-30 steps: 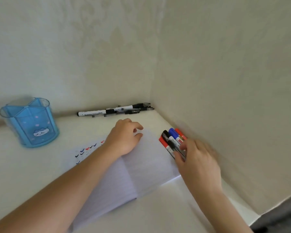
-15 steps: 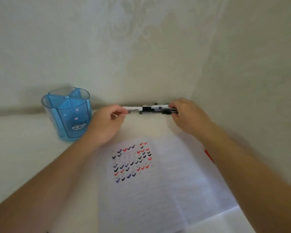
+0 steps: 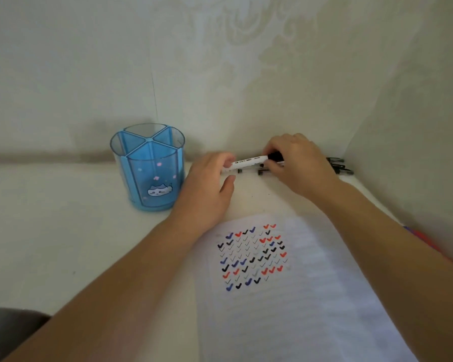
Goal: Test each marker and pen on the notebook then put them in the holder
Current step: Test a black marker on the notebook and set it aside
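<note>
A white marker (image 3: 249, 162) with a black cap is lifted just above the desk by the back wall. My left hand (image 3: 207, 189) pinches its left end. My right hand (image 3: 296, 163) grips its black cap end. Several black pens (image 3: 338, 167) lie along the wall behind and below my right hand, partly hidden. The open notebook (image 3: 298, 296) lies in front, its page covered with black, blue and red tick marks. The blue see-through holder (image 3: 149, 168) with a cat picture stands at the left, its compartments showing nothing inside.
Walls meet in a corner at the back right, close behind the pens. A sliver of red and blue markers (image 3: 424, 239) shows past my right forearm at the notebook's right edge. A dark shape (image 3: 8, 327) sits at the bottom left.
A second ago my left hand lay on the notebook and my right touched the markers at the right. Both hands then moved to the back wall and lifted the white marker.
</note>
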